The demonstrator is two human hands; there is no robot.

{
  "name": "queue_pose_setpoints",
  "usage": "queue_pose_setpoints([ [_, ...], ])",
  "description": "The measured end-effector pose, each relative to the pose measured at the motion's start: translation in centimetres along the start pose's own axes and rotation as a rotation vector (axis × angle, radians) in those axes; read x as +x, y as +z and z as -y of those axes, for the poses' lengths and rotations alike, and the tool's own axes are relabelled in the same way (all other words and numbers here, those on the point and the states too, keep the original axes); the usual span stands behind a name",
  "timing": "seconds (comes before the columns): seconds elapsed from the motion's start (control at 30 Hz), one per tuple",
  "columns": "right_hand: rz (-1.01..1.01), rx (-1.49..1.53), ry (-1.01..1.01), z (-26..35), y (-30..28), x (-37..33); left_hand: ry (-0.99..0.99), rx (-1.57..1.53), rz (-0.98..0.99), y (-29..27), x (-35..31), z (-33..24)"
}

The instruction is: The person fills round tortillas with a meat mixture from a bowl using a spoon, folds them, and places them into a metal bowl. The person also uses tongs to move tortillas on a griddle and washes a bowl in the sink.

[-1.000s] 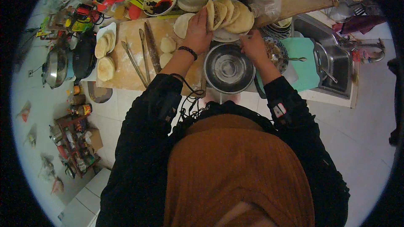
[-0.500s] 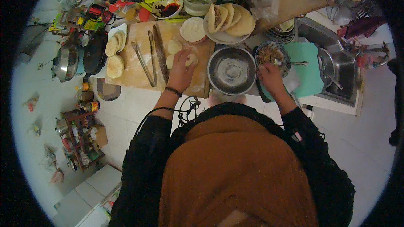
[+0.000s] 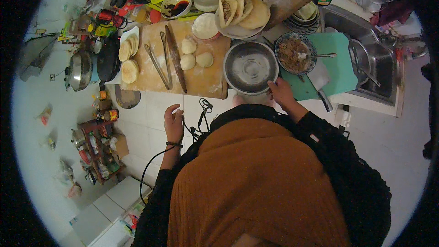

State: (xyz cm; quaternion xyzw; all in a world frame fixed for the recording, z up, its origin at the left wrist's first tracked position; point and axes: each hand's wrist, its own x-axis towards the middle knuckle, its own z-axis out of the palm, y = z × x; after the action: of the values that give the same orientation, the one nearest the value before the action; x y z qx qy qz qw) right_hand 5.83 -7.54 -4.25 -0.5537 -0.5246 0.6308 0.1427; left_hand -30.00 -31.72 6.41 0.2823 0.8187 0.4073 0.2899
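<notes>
R hand [image 3: 280, 92] rests at the near rim of the empty steel bowl [image 3: 250, 67], fingers loosely curled w/ tips touching its edge, gripping nothing. L hand [image 3: 173, 122] hangs free below the wooden board [image 3: 201, 80], fingers half open & empty, just beside a black cord [image 3: 201, 119]. Bowl sits btw. the board w/ 3 dough balls [image 3: 195, 54] & a plate of minced filling [image 3: 295, 53] on a green mat [image 3: 340, 64].

Shiny metal bowl [image 3: 250, 67], floured wooden board [image 3: 201, 80]
</notes>
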Motion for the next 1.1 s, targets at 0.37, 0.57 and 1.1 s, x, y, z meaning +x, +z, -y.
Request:
queue_pose_setpoints([
  [0.37, -0.059, 0.039, -0.162, 5.7, -0.7, -6.3, 0.075, -0.048, 0.272, 3.8, 1.9, -8.0],
  [0.57, -0.151, 0.129, -0.251, 7.8, -1.7, -13.3, 0.31, 0.213, 0.659, 7.2, 3.4, -13.8],
  [1.1, -1.076, 0.155, -0.201, -9.1, -12.6, -46.1, 0.652, 0.111, 1.361, 24.0, -12.6, -19.9],
])
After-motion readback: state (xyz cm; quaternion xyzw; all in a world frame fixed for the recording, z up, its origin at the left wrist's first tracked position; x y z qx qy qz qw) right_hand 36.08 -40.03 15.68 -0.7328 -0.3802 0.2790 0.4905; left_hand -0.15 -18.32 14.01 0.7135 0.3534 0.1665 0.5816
